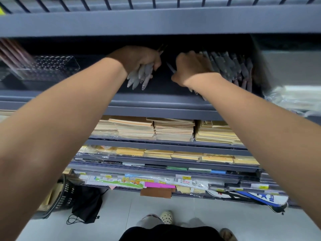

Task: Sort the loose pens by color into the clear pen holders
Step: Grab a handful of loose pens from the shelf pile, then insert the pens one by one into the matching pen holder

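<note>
Both my arms reach into a dark shelf bay. My left hand (pixel 137 57) grips a bundle of several pale grey pens (pixel 140 78), their ends pointing toward me. My right hand (pixel 190 66) lies on a row of loose dark pens (pixel 231 66) on the shelf's right side, and one pen (pixel 171 67) sticks out by its thumb; whether the fingers pinch it is hidden. A clear pen holder (pixel 52 66) with many round holes stands at the shelf's left, holding several reddish pens (pixel 13 53) at its left end.
The upper shelf board (pixel 156 23) hangs low over both hands. A silver box (pixel 291 66) and plastic-wrapped stock (pixel 291 100) sit at the right. Lower shelves carry stacks of brown envelopes (pixel 173 129) and paper. A black basket (pixel 64 193) stands on the floor at the left.
</note>
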The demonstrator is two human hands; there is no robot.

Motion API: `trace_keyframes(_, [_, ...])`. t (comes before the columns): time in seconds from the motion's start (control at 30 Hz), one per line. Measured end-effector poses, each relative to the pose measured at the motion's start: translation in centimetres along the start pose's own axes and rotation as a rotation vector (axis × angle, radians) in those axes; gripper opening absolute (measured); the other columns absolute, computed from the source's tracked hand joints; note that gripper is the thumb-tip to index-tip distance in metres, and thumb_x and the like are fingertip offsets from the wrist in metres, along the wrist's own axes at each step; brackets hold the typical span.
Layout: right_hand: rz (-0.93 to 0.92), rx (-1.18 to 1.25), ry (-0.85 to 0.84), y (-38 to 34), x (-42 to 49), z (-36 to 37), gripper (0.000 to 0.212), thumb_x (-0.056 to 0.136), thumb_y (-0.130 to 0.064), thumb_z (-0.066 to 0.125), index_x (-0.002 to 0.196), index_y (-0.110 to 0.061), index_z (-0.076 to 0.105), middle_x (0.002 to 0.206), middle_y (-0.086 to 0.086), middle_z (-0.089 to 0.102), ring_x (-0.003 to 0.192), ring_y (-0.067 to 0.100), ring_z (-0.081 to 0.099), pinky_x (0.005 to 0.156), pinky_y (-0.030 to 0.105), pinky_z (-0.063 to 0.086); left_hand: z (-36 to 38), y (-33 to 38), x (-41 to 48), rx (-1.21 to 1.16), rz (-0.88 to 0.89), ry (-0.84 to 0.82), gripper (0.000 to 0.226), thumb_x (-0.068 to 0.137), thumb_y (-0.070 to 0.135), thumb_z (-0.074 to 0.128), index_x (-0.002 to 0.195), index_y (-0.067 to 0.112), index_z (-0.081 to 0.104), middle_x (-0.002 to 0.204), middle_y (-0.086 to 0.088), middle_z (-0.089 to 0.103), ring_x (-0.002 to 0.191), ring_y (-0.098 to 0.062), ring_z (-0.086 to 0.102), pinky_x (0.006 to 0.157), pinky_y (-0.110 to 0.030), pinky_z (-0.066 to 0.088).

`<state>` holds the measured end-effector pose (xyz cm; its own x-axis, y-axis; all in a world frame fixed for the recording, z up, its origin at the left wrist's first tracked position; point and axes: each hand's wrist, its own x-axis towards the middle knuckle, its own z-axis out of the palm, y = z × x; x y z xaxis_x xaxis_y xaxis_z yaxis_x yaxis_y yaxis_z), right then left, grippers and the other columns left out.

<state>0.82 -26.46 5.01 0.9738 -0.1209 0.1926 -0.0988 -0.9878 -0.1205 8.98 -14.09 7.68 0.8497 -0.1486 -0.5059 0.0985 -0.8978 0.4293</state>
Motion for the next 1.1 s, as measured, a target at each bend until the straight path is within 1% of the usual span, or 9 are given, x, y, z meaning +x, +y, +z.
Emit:
trace_keyframes(0.13, [0.104, 0.269, -0.042, 0.6, 0.6, -0.4, 0.03, 0.079, -0.037, 0.07, 0.073, -0.011, 0.058, 0.093, 0.016, 0.068, 0.088, 0.029, 0.066, 0.069, 0.027, 0.046, -0.2, -1.0, -1.3, -0.175, 0.018, -0.002, 0.02, 0.093, 0.009, 0.044, 0.084, -0.003, 0.057, 0.081, -0.017, 0.054, 0.082, -0.026, 0.054, 0.085, -0.029, 0.05])
trace_keyframes(0.23, [0.161, 0.485, -0.068, 1.7, 0.7, -1.1, 0.037, 0.078, -0.037, 0.062, 0.051, -0.012, 0.058, 0.044, 0.0, 0.06, 0.043, 0.012, 0.06, 0.049, 0.018, 0.04, -0.4, -1.8, -2.3, -0.278, 0.036, -0.002, 0.025, 0.09, 0.012, 0.047, 0.071, -0.003, 0.053, 0.071, -0.016, 0.057, 0.075, -0.024, 0.06, 0.082, -0.031, 0.048])
trace_keyframes(0.3, [0.212, 0.665, -0.083, 2.4, 0.3, -1.4, 0.038, 0.078, -0.037, 0.059, 0.049, -0.012, 0.059, 0.034, -0.003, 0.054, 0.028, 0.01, 0.05, 0.038, 0.015, 0.036, -0.3, -2.5, -3.3, -0.345, 0.059, 0.035, 0.027, 0.088, 0.01, 0.049, 0.065, -0.003, 0.054, 0.054, -0.016, 0.06, 0.053, -0.019, 0.063, 0.066, -0.022, 0.051])
trace_keyframes(0.37, [0.27, 0.871, -0.073, 2.9, 0.0, -1.4, 0.035, 0.079, -0.037, 0.063, 0.053, -0.013, 0.058, 0.033, -0.004, 0.052, 0.027, 0.011, 0.044, 0.035, 0.014, 0.034, 0.0, -3.3, -4.4, -0.509, 0.108, 0.1, 0.027, 0.084, 0.005, 0.052, 0.058, 0.0, 0.052, 0.043, -0.013, 0.056, 0.041, -0.017, 0.059, 0.049, -0.016, 0.047])
trace_keyframes(0.67, [0.187, 1.611, -0.259, 2.8, -6.7, -1.3, 0.031, 0.089, -0.013, 0.063, 0.06, -0.015, 0.074, 0.055, 0.001, 0.063, 0.045, 0.009, 0.052, 0.043, 0.018, 0.042, 4.2, -7.7, -12.8, -1.173, 0.186, 0.066, 0.021, 0.084, -0.002, 0.047, 0.068, 0.01, 0.047, 0.057, -0.005, 0.05, 0.048, -0.015, 0.051, 0.046, -0.02, 0.048])
trace_keyframes(0.77, [0.138, 1.665, -0.305, 2.4, -10.1, -0.6, 0.01, 0.087, -0.016, 0.067, 0.092, -0.009, 0.072, 0.068, 0.003, 0.069, 0.054, 0.013, 0.061, 0.05, 0.021, 0.049, 7.1, -10.6, -15.8, -1.28, 0.214, 0.16, 0.01, 0.083, -0.004, 0.051, 0.087, 0.004, 0.055, 0.063, -0.005, 0.057, 0.05, -0.014, 0.055, 0.049, -0.021, 0.052])
trace_keyframes(0.87, [0.026, 1.657, -0.375, 1.4, -13.1, 0.7, 0.011, 0.088, -0.016, 0.066, 0.094, -0.016, 0.075, 0.078, 0.009, 0.073, 0.062, 0.016, 0.066, 0.057, 0.021, 0.053, 10.8, -14.4, -18.4, -1.36, 0.161, 0.321, 0.033, 0.078, -0.004, 0.06, 0.111, -0.001, 0.056, 0.067, -0.005, 0.064, 0.052, -0.015, 0.06, 0.051, -0.025, 0.054])
trace_keyframes(1.0, [-0.093, 1.587, -0.479, -1.6, -16.1, 3.1, 0.009, 0.088, -0.027, 0.069, 0.094, -0.022, 0.074, 0.085, 0.012, 0.074, 0.069, 0.02, 0.069, 0.061, 0.022, 0.056, 15.4, -20.0, -21.9, -1.461, 0.06, 0.528, 0.032, 0.067, 0.001, 0.065, 0.098, 0.001, 0.059, 0.07, -0.01, 0.062, 0.055, -0.022, 0.059, 0.06, -0.035, 0.055])
trace_keyframes(1.1, [-0.158, 1.518, -0.588, -5.2, -17.6, 5.1, 0.034, 0.075, -0.051, 0.074, 0.094, -0.023, 0.073, 0.087, 0.011, 0.074, 0.073, 0.022, 0.071, 0.065, 0.023, 0.057, 17.7, -23.9, -24.1, -1.569, 0.0, 0.674, 0.018, 0.064, 0.0, 0.065, 0.081, 0.006, 0.063, 0.064, -0.014, 0.058, 0.05, -0.026, 0.058, 0.056, -0.033, 0.053])
